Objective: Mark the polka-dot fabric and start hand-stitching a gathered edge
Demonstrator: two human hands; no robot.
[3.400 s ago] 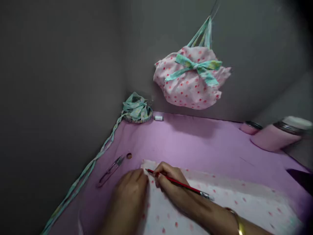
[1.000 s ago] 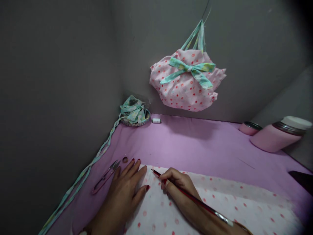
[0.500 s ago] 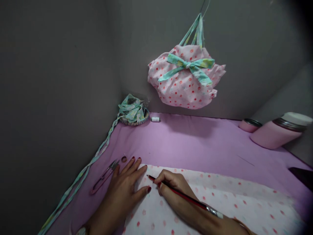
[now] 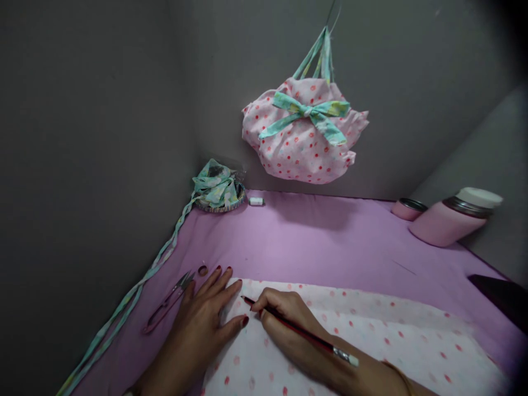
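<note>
Right fingers (image 4: pixel 268 300): pinched around a red-and-black pencil (image 4: pixel 305 332) near its point; the tip is at the dotted cloth, just beside the left thumb; contact cannot be told.
Left fingers (image 4: pixel 223 281): spread apart, thumb angled away from the other 4.
Right hand (image 4: pixel 297 313): turned on its side over the cloth; forearm running to the lower right, 1 bangle (image 4: pixel 399 375) at the wrist.
Left hand (image 4: pixel 200 319): palm down across the cloth's left edge; forearm slanting up from the lower left.
Dotted cloth (image 4: pixel 363 338): under both hands; laid on the purple sheet (image 4: pixel 330 253).
Snips (image 4: pixel 168 303): just left of the left hand.
Spool (image 4: pixel 256 202): farther back, beside the basket (image 4: pixel 223 209).
</note>
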